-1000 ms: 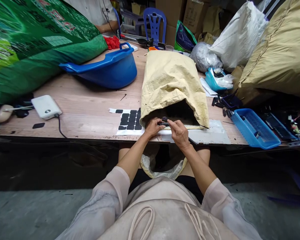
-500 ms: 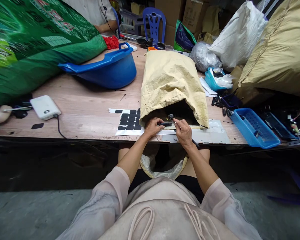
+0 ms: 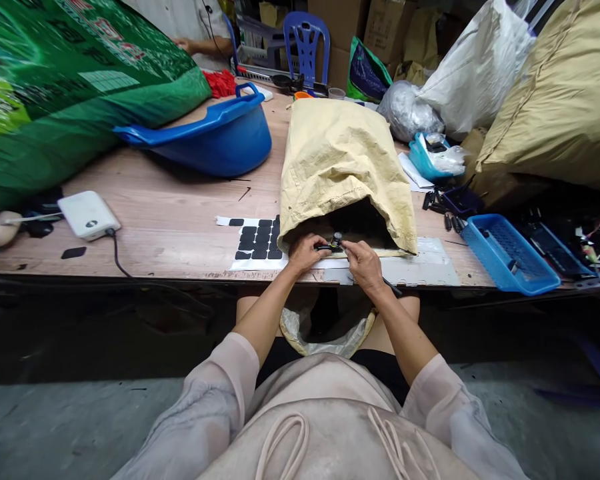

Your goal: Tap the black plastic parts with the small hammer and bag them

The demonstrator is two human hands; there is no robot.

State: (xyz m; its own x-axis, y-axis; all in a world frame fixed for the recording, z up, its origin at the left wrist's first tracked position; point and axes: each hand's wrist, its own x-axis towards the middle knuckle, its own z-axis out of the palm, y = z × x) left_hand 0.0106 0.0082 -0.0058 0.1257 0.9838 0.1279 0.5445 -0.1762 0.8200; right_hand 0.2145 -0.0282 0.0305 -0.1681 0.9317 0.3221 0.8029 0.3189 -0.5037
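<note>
My left hand [image 3: 305, 253] and my right hand [image 3: 364, 264] meet at the table's near edge, just in front of the open mouth of a tan sack [image 3: 341, 167]. Both pinch a small black part [image 3: 333, 245] between their fingertips; the left holds its thin dark end, the right grips the rounder end. A thin dark tool sticks out under my right wrist. A white sheet of black square pads [image 3: 258, 242] lies just left of my left hand.
A blue basin [image 3: 215, 137] and a big green sack [image 3: 65, 87] fill the left. A white power adapter [image 3: 88, 214] sits at the left, a blue tray [image 3: 510, 257] at the right. Another person's hand [image 3: 185, 44] shows at the far side.
My right hand lifted a round-ended piece away, then brought it back to the part in my left hand. The person at the far side moved a hand.
</note>
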